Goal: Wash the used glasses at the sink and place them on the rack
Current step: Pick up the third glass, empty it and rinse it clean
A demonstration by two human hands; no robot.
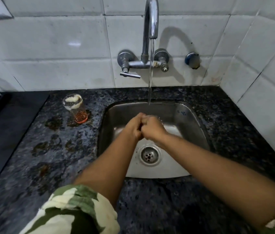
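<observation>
Water (150, 68) runs onto left hand (134, 126) and right hand (152, 128), fingers curled, pressed together over the sink (192, 125); whether they grip anything is unclear.

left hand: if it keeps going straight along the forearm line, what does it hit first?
The left hand points up and right, and already touches the right hand. Past that, likely the water stream and the sink's back wall, then the tiled wall. Depth is unclear from one view.
</observation>
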